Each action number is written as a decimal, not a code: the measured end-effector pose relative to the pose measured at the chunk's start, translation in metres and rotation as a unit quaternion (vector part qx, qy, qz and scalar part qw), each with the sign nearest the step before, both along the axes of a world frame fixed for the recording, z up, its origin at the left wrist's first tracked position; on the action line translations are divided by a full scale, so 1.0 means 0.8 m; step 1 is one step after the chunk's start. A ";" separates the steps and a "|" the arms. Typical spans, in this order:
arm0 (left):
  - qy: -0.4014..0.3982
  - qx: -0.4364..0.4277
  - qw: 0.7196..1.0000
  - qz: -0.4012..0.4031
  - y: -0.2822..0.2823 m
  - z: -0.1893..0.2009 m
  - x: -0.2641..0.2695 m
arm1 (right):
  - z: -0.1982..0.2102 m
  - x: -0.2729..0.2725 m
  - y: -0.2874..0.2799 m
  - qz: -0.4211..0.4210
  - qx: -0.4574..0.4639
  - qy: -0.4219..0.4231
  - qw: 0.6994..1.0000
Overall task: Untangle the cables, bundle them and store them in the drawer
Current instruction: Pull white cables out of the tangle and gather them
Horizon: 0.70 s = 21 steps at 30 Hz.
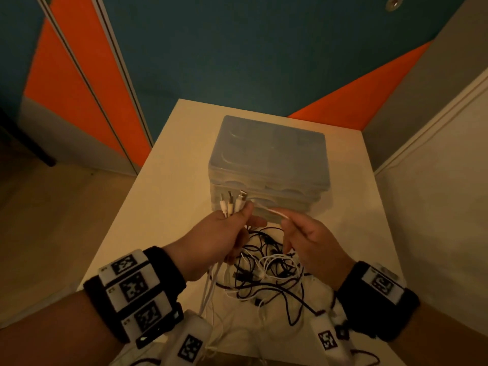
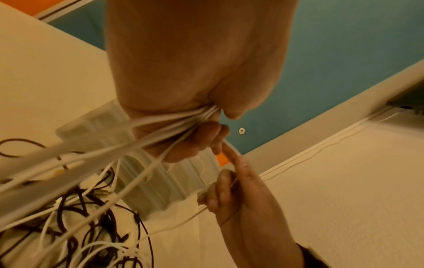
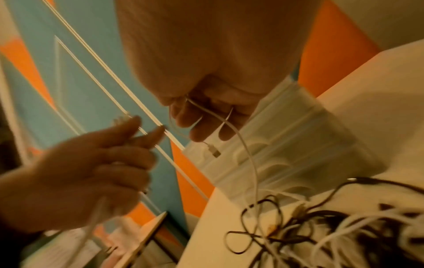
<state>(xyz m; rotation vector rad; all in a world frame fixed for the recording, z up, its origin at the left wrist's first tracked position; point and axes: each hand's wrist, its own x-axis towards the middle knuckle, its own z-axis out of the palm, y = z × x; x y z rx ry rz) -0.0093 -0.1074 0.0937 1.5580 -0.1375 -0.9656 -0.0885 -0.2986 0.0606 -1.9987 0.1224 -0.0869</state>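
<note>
My left hand (image 1: 232, 228) grips a bunch of white cables (image 1: 232, 203) in a fist, their plugs sticking up above the thumb; in the left wrist view the white cables (image 2: 160, 130) run out of the left hand's (image 2: 197, 112) curled fingers. My right hand (image 1: 290, 225) pinches a thin white cable (image 1: 274, 212) that stretches over to the left hand. In the right wrist view that thin cable (image 3: 243, 137) threads between the right hand's fingers (image 3: 204, 116), its plug (image 3: 214, 151) dangling. A tangle of black and white cables (image 1: 266, 276) lies on the table below both hands.
A translucent plastic drawer unit (image 1: 269, 159) stands on the white table (image 1: 163, 180) just behind the hands, its drawers closed. Blue and orange wall panels rise behind; a white wall runs along the right. The table's left edge drops to the floor.
</note>
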 end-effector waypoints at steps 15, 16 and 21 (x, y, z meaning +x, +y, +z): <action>0.065 -0.193 0.969 0.139 0.004 0.042 0.025 | -0.024 -0.057 0.039 0.181 -0.081 0.115 0.973; 0.053 -0.191 0.973 0.121 0.005 0.046 0.023 | -0.026 -0.059 0.038 0.184 -0.085 0.118 0.972; 0.031 -0.193 0.976 0.094 0.012 0.061 0.026 | -0.032 -0.062 0.017 0.175 -0.163 0.129 0.962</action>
